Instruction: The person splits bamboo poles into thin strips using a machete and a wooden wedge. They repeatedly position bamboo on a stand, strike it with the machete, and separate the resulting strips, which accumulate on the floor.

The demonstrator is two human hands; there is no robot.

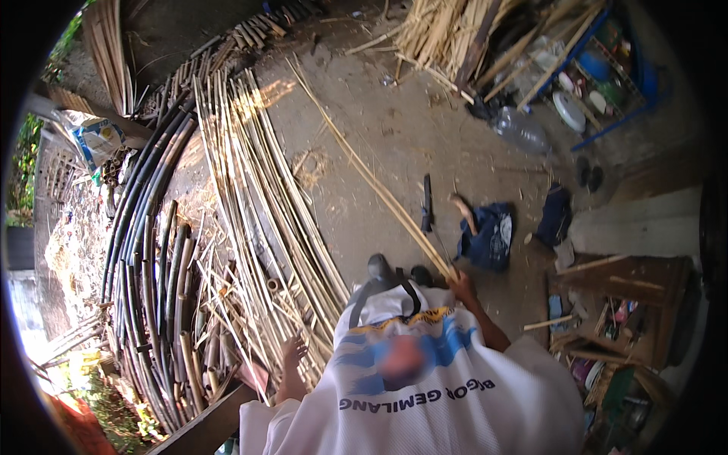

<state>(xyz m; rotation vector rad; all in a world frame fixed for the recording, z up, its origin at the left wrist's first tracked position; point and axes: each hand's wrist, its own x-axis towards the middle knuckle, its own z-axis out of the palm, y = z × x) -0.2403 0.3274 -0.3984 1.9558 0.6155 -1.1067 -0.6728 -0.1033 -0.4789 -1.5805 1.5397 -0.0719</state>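
As the right hand (461, 287) grips long pale strips (413, 229) over the floor (360, 87), the left hand (293, 352), fingers parted, hangs by a strip pile (277, 208), dark poles (154, 180) further left; blue cloth (494, 239) lies near the held strips.

Open floor (341, 220) lies between the strip pile (284, 220) and blue cloth (493, 244), crossed by the held strip (379, 186).

At the floor's (364, 98) far right corner, a blue rack (611, 130) with a white oval dish (569, 112); just beside it, a clear plastic bottle (522, 130). Toward the right edge, dark sandals (584, 173) and brown wooden furniture (637, 280). By the left edge, a blue-and-white sack (98, 142).
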